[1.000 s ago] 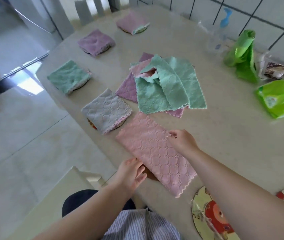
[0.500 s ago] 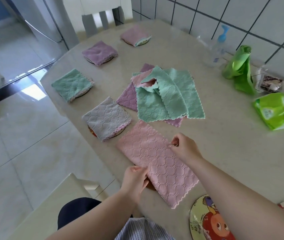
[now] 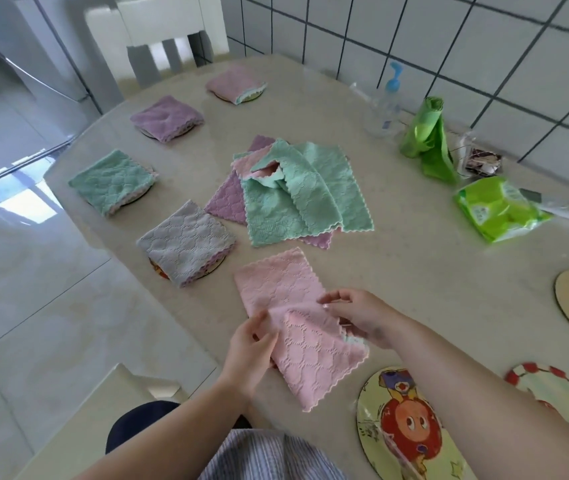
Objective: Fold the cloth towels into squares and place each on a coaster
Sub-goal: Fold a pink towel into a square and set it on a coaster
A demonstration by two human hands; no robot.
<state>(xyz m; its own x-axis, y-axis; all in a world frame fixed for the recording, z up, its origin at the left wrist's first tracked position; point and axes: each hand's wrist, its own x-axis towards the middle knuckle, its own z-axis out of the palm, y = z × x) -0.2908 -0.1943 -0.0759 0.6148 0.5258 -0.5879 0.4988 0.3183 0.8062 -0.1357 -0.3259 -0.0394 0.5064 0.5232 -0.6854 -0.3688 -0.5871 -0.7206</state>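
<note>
Near the table front edge, bare top to its right, the pink towel, flat 0.5 s ago, now bunches mid-length, lifted by left hand and right hand, each pinching 1 long edge.

- The pink towel is soft matt cloth, quilted in a scale-like pattern, with a scalloped hem.
- The grey folded towel and the green towels show the same plush, embossed weave.
- The surface is smooth beige stone-look, with a faint sheen.
- The cartoon coaster looks glossy.
- The floor tiles are polished and reflective.
- The green packet is shiny, crinkled plastic.
- The wall tiles are glazed white.
</note>
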